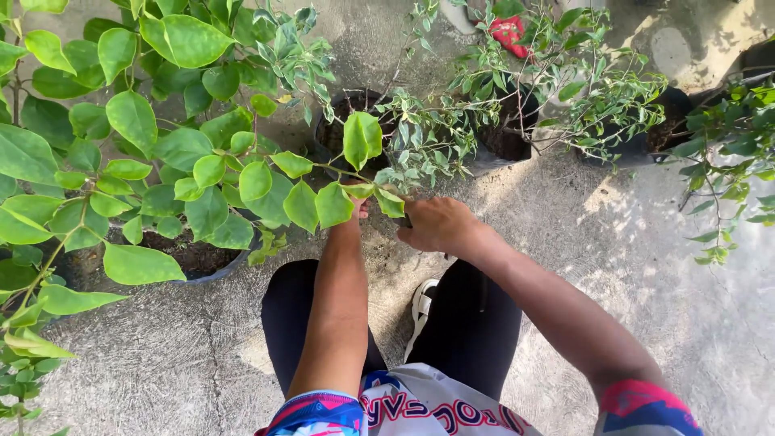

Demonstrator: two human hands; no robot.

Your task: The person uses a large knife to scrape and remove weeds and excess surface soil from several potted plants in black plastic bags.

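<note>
Head view, looking down at concrete ground [646, 266] with potted plants along the far edge. Left hand [358, 208] extended forward, mostly hidden behind broad green leaves of a long branch [307, 173] arching in from the left; fingers out of sight, so grip on the branch cannot be told. Right hand [436, 224] just right of the left, knuckles up, fingers curled down and closed around something dark, barely showing at the fingertips; kind of object cannot be told. Both hands close together at the near edge of a small-leaved shrub [420, 141], below a dark pot [351, 125] of soil. Large-leaved plant [121, 145] fills the left side, rooted in a grey pot [210, 270] at near left. Second dark pot [504, 137] right of centre, far; another thin-leaved plant [726, 153] at far right. Red object [508, 34] at the far top, partly behind leaves. Dark trousers [476, 323], white shoe [421, 303] between the legs, patterned shirt [428, 408] at the near edge.
</note>
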